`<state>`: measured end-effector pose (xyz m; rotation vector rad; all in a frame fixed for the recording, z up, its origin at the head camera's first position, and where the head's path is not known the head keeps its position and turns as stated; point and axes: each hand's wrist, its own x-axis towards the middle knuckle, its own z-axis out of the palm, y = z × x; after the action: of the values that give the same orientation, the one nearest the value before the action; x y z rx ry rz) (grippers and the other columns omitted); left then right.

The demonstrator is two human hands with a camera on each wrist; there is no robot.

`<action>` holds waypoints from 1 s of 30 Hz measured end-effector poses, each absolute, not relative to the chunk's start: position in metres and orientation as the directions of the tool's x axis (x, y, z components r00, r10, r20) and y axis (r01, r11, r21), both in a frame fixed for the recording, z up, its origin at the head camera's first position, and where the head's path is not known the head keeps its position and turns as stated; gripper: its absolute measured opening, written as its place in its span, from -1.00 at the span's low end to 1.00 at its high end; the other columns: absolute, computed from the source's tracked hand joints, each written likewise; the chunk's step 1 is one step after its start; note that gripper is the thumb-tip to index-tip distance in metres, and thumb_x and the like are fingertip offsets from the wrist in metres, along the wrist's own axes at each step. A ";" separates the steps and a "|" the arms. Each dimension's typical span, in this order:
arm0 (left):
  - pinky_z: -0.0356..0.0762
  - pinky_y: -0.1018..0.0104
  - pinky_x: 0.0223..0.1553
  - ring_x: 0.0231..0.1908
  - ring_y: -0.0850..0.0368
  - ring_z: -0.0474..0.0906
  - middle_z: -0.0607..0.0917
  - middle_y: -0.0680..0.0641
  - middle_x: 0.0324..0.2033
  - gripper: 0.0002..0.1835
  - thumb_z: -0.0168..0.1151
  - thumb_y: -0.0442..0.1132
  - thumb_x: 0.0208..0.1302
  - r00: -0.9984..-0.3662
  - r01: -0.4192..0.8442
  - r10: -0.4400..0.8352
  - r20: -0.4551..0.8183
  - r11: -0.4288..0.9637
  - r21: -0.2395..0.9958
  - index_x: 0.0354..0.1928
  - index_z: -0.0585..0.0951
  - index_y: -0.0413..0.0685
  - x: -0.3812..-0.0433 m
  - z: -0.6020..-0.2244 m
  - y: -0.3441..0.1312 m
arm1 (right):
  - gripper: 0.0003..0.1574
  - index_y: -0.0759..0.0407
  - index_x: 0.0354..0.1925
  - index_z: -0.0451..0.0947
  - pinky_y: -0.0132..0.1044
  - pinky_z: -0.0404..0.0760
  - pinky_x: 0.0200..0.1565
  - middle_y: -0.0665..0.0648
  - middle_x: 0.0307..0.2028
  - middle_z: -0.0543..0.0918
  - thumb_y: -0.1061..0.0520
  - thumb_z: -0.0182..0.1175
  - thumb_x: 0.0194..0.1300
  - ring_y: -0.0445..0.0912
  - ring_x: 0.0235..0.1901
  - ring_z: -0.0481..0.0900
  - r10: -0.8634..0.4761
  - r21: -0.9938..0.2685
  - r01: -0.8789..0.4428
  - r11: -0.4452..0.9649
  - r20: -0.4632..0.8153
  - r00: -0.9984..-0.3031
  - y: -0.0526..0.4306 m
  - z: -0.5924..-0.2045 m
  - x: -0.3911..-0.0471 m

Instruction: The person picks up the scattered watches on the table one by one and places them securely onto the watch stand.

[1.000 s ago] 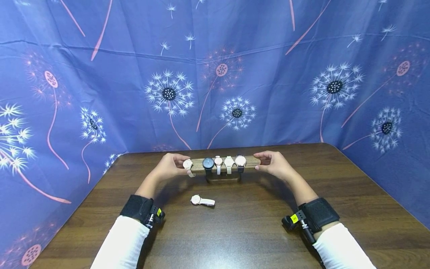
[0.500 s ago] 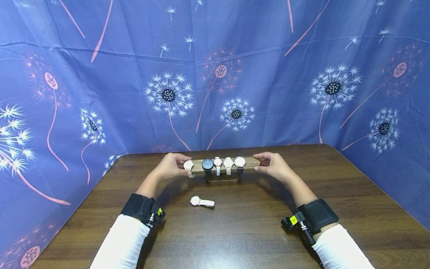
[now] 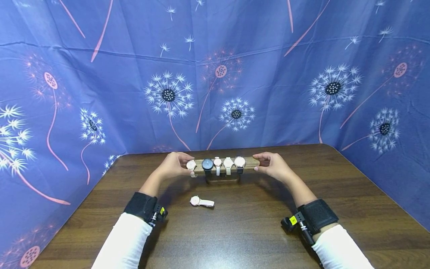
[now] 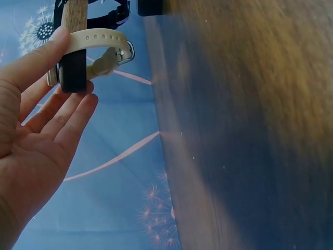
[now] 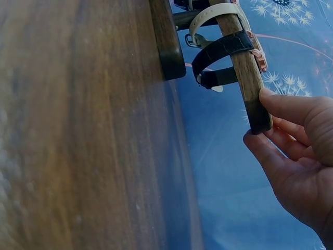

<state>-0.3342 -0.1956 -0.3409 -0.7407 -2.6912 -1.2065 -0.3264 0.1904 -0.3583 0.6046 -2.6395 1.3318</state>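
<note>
A wooden watch stand (image 3: 251,163) carries several watches along its bar. At the bar's left end my left hand (image 3: 172,165) pinches a cream-strapped watch (image 3: 191,165) looped round the wood. In the left wrist view the thumb presses its strap (image 4: 101,38), whose buckle is fastened, while the fingers reach behind the bar's dark end. My right hand (image 3: 276,166) grips the opposite end, thumb and fingers on either side of it. Nearest that hand is a watch with a black strap (image 5: 221,53); a dark-faced watch (image 3: 207,164) sits closer to the left.
One loose white-strapped watch (image 3: 202,202) lies on the brown wooden table (image 3: 235,231), in front of the stand. The stand's base (image 3: 223,180) rests on the table below the bar. A blue dandelion-print cloth (image 3: 279,97) hangs behind and at both sides.
My left hand has shifted slightly right, and the cream-strapped watch has slid inward along the bar towards the dark-faced one. The right hand keeps its grip on the bar's end.
</note>
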 end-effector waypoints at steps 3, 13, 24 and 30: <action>0.58 0.32 -0.27 -0.30 0.08 0.59 0.67 -0.08 -0.25 -0.40 0.52 -0.24 -0.31 -0.870 0.483 0.399 0.289 0.572 0.663 -0.07 0.58 -0.21 -0.334 -0.341 -0.194 | -0.40 0.19 0.05 0.47 -0.07 0.49 0.01 0.24 0.02 0.53 0.10 0.34 0.00 0.04 -0.04 0.50 -0.295 -0.742 -0.409 0.531 0.290 -0.910 0.190 -0.359 -0.327; 0.55 0.11 -0.21 -0.29 0.14 0.52 0.66 -0.03 -0.21 -0.38 0.54 -0.13 -0.35 -0.843 0.537 0.421 0.334 0.657 0.528 -0.10 0.61 -0.14 -0.334 -0.337 -0.188 | -0.41 0.17 0.06 0.47 -0.08 0.51 -0.01 0.25 0.03 0.52 0.12 0.34 0.01 0.04 -0.04 0.50 -0.295 -0.733 -0.414 0.540 0.296 -0.908 0.189 -0.358 -0.326; 0.50 0.27 -0.21 -0.27 0.22 0.49 0.65 0.01 -0.20 -0.38 0.53 -0.10 -0.34 -0.829 0.556 0.442 0.341 0.708 0.434 -0.09 0.61 -0.14 -0.335 -0.335 -0.182 | -0.44 0.22 0.03 0.49 -0.10 0.54 -0.05 0.24 -0.04 0.57 0.17 0.33 0.00 0.02 -0.10 0.54 -0.301 -0.714 -0.451 0.536 0.337 -0.892 0.188 -0.359 -0.326; 0.48 0.23 -0.08 -0.13 0.17 0.48 0.64 0.00 -0.13 -0.35 0.52 -0.04 -0.31 -0.844 0.534 0.432 0.317 0.726 0.433 -0.06 0.59 -0.12 -0.336 -0.337 -0.180 | -0.44 0.21 0.04 0.47 -0.10 0.52 -0.02 0.24 0.00 0.54 0.17 0.32 0.02 0.03 -0.07 0.52 -0.303 -0.713 -0.453 0.535 0.338 -0.891 0.188 -0.360 -0.326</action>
<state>-0.3360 -0.1804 -0.3367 -0.7742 -2.7350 -0.7758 -0.3258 0.1878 -0.3603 0.6455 -2.5966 1.2829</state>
